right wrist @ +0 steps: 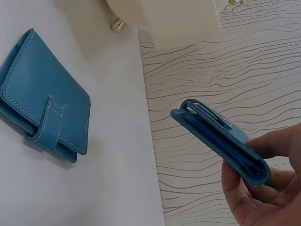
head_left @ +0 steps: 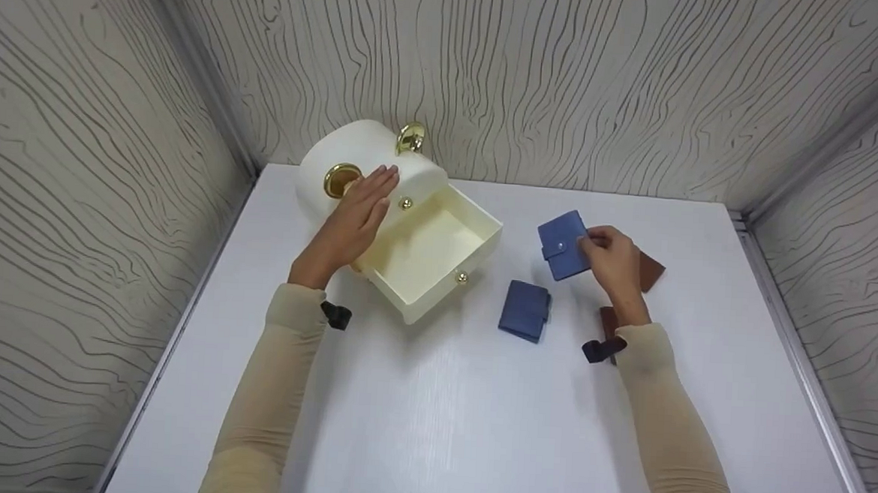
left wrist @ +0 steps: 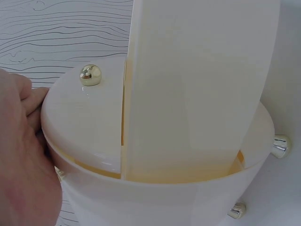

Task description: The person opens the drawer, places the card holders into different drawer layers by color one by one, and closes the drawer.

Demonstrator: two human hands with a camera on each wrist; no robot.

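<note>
My right hand (head_left: 613, 263) pinches a small blue wallet (head_left: 564, 244) by its edge, thumb on one face and fingers on the other. The snap strap faces up in the head view. In the right wrist view the held wallet (right wrist: 218, 139) shows its folded edge. A second blue wallet (head_left: 524, 311) lies on the table, nearer the front. My left hand (head_left: 352, 219) rests with straight fingers against the side of a cream rounded cabinet (left wrist: 183, 202). The cabinet's drawer (head_left: 431, 246) is pulled out, and its visible inside holds nothing.
Brown leather pieces (head_left: 651, 273) lie beyond and below my right hand, partly hidden by it and the wrist. Gold knobs (head_left: 461, 277) stick out from the drawer and cabinet. A patterned wall (head_left: 538, 79) stands behind the white table (head_left: 429, 426).
</note>
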